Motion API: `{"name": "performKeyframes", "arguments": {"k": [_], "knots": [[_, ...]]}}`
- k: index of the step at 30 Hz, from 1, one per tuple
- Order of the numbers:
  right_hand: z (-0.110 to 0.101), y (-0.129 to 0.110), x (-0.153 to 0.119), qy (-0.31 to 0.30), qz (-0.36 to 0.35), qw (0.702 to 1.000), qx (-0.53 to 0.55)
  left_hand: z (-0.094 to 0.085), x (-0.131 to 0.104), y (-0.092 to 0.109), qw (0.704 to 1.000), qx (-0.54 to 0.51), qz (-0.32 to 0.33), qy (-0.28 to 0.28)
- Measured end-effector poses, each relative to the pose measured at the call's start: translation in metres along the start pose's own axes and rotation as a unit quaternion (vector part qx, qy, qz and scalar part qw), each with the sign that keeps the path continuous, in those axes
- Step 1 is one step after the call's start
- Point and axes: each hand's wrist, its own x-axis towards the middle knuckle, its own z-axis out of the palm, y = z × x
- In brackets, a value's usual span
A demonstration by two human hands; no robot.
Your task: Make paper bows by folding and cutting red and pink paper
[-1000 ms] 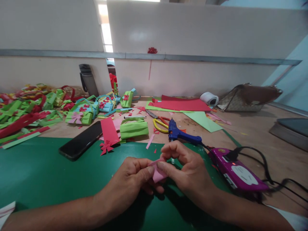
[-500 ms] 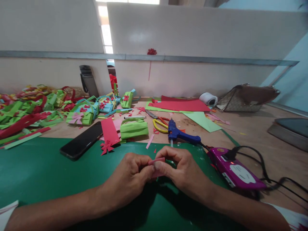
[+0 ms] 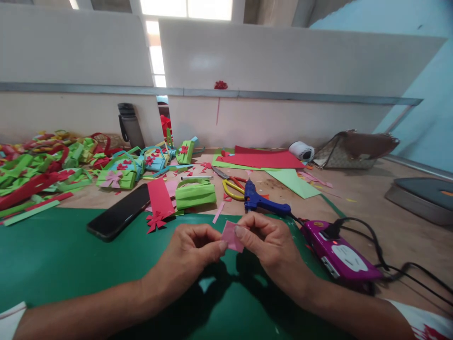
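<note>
A small pink paper piece (image 3: 232, 237) is held up over the green mat (image 3: 141, 250). My right hand (image 3: 271, 243) pinches its right side between thumb and fingers. At its lower left edge my left hand (image 3: 194, 245) closes thumb and fingertip on the paper. Beyond my hands lie a folded green paper bag (image 3: 195, 194), a red paper strip (image 3: 161, 196) and a red paper flower (image 3: 155, 221). A blue glue gun (image 3: 265, 202) rests just past my right hand, beside scissors with yellow and orange handles (image 3: 233, 189).
A black phone (image 3: 118, 212) lies at the left. A purple power strip (image 3: 343, 252) with black cables is at the right. Farther back are piled paper bags (image 3: 46, 160), a bottle (image 3: 130, 125), red sheets (image 3: 267, 158), a tape roll (image 3: 302, 151) and a handbag (image 3: 357, 148).
The pink paper has turned so that its flat face shows, and my left fingers have moved to its lower left edge. The camera view has tilted up slightly.
</note>
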Motion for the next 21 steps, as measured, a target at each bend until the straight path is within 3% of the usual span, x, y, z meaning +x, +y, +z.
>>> {"name": "performKeyframes", "arguments": {"k": [3, 7, 11, 17, 21], "knots": [[-0.002, -0.002, 0.002, -0.005, 0.01, 1.0, -0.008, -0.005, 0.002, 0.002, 0.998, 0.008, 0.046, 0.032], [-0.002, -0.001, 0.004, -0.064, 0.014, 0.998, -0.021, -0.01, 0.003, 0.006, 0.992, 0.046, 0.099, 0.054], [0.0, 0.002, 0.004, -0.105, 0.008, 0.994, -0.031, -0.011, 0.003, 0.008, 0.99, 0.094, 0.107, 0.008], [0.0, 0.004, 0.001, -0.096, -0.067, 0.989, -0.086, -0.008, 0.003, 0.006, 0.981, 0.153, 0.118, -0.02], [0.001, 0.001, -0.001, -0.085, -0.077, 0.989, -0.097, -0.007, 0.003, 0.008, 0.976, 0.173, 0.128, -0.032]]}}
